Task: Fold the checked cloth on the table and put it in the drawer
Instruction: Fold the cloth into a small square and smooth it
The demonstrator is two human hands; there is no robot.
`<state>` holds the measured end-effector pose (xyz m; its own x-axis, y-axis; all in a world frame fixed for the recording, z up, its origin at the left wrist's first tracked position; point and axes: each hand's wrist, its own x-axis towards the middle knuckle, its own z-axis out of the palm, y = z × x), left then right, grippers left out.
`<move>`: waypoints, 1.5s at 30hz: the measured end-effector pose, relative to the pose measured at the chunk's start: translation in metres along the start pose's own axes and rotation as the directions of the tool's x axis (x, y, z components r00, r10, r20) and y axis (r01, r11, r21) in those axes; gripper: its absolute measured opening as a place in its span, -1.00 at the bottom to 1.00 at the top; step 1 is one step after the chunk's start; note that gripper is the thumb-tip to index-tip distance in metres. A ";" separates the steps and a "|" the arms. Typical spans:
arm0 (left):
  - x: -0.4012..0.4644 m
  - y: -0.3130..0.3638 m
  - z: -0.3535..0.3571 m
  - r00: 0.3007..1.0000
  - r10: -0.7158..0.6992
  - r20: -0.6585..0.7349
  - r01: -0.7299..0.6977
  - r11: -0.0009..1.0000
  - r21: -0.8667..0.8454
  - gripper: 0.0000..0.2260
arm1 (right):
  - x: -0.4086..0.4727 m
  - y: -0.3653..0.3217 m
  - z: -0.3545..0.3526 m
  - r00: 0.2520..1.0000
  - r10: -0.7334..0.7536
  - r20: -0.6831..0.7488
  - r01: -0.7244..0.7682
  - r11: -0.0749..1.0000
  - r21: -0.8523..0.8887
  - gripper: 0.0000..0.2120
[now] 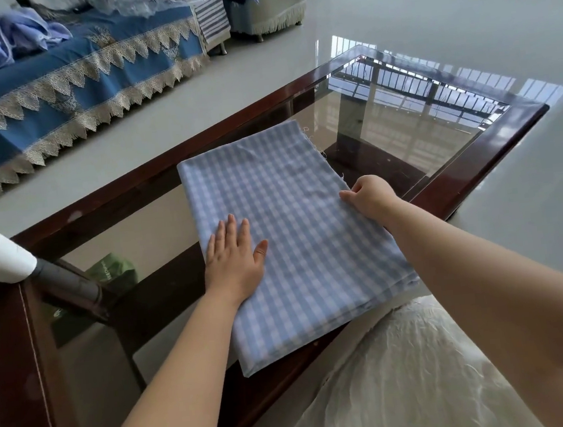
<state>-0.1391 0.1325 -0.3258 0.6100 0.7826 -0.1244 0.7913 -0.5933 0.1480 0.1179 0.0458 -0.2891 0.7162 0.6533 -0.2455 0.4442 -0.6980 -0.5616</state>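
The left hand (235, 262) lies flat with fingers spread on the folded checked cloth (285, 230) on the glass tabletop (402, 122), while the right hand (371, 196) has its grip pinched on the cloth's right edge.

Illumination is bright, diffuse daylight. The source is a barred window, visible only as a mirrored image in the glass surface (402, 126) and again, more faintly, on the polished floor (459, 6) beyond it. Glare washes out the upper right area of the floor to near white. Shadows are soft and weak: a faint one lies under the left hand (235, 264) on the checked cloth (295, 232). Wide-angle distortion bends straight frame edges and stretches the forearms toward the lower corners. Focus is sharp at the centre; the sofa cover (65, 93) at upper left appears slightly soft and smeared.
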 end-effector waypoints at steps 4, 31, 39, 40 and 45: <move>-0.001 0.002 0.002 1.000 -0.008 -0.026 0.008 1.000 0.017 -0.40 | -0.017 0.003 -0.007 0.999 0.047 0.028 -0.049 0.994 0.099 -0.57; -0.090 0.085 -0.003 0.920 0.336 0.202 -0.315 0.940 -0.130 -0.40 | -0.126 0.088 -0.013 0.975 0.142 0.171 -0.198 0.906 0.375 -0.39; -0.106 0.091 0.020 0.922 0.361 0.136 -0.381 0.909 0.170 -0.36 | -0.130 0.091 -0.011 0.993 0.013 0.116 -0.051 0.941 0.334 -0.42; -0.107 0.094 0.020 0.930 0.348 0.121 -0.365 0.911 0.191 -0.36 | -0.130 0.090 -0.011 0.992 0.011 0.127 -0.058 0.926 0.372 -0.43; -0.116 0.115 0.017 0.971 0.233 0.049 -0.238 0.956 0.171 -0.42 | -0.130 0.088 -0.014 0.974 0.002 0.225 -0.166 0.681 0.714 -0.45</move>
<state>-0.1185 -0.0294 -0.3109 0.7786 0.6130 -0.1344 0.6190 -0.7854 0.0035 0.0713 -0.1049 -0.2956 0.5780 0.7009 -0.4180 -0.2006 -0.3744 -0.9053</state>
